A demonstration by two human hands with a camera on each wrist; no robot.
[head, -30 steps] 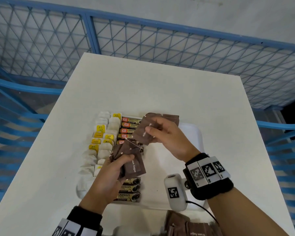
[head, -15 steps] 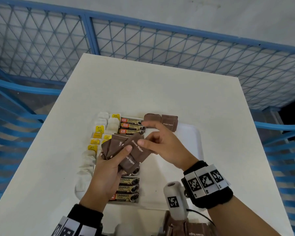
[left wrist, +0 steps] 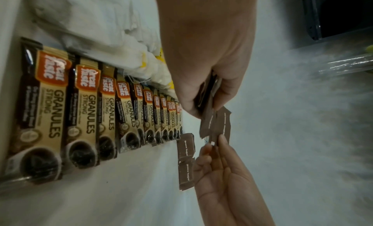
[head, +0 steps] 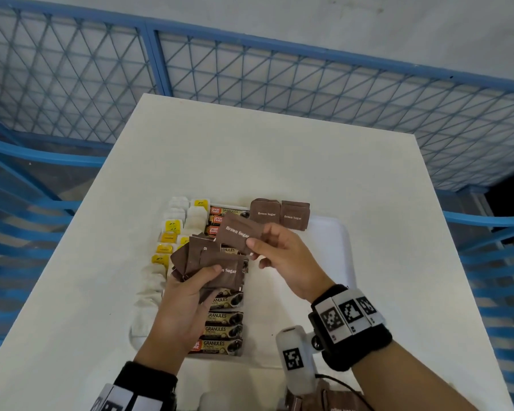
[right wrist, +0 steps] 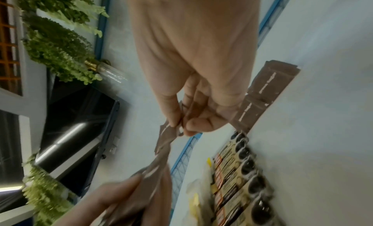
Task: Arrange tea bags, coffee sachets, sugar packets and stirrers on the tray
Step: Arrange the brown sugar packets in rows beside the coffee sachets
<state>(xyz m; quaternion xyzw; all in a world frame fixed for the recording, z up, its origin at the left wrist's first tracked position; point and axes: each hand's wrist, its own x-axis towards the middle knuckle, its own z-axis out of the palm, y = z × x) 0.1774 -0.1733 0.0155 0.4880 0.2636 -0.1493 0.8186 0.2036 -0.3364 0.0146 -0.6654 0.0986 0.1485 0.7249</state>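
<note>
Both hands up over the white tray (head: 336, 232), which sits on the white counter (head: 279, 161).

Left hand (head: 175, 315) wrapped round a messy fan of brown sugar packets (head: 208, 262), thumb pressing across the top one, grip closed firmly on the bunch. Same bunch visible from the left wrist view (left wrist: 210, 95), squeezed between thumb and fingers.

Right hand (head: 282, 259) pinching a single brown sugar packet (head: 239, 234) by its corner, thumb and forefinger tight on it, other fingers loosely curled. Packet held just above the tray, tilted, right beside the left hand's bunch; touching or not, hard to say. Right wrist view blurry, but the pinch (right wrist: 181, 122) still readable.

On the tray itself: two brown sugar packets (head: 279, 213) lying flat side by side at the far edge. A neat row of coffee sachets (head: 224, 330) running from the far edge to the near edge, left of the tray's bare middle, partly hidden under the hands. Also plain in the left wrist view (left wrist: 84, 111). Tea bags (head: 172, 229) with yellow tags in a line along the tray's left side, just beside the sachets.

More brown packets (head: 341, 406) off the tray's near edge, mostly cut off by the frame.
</note>
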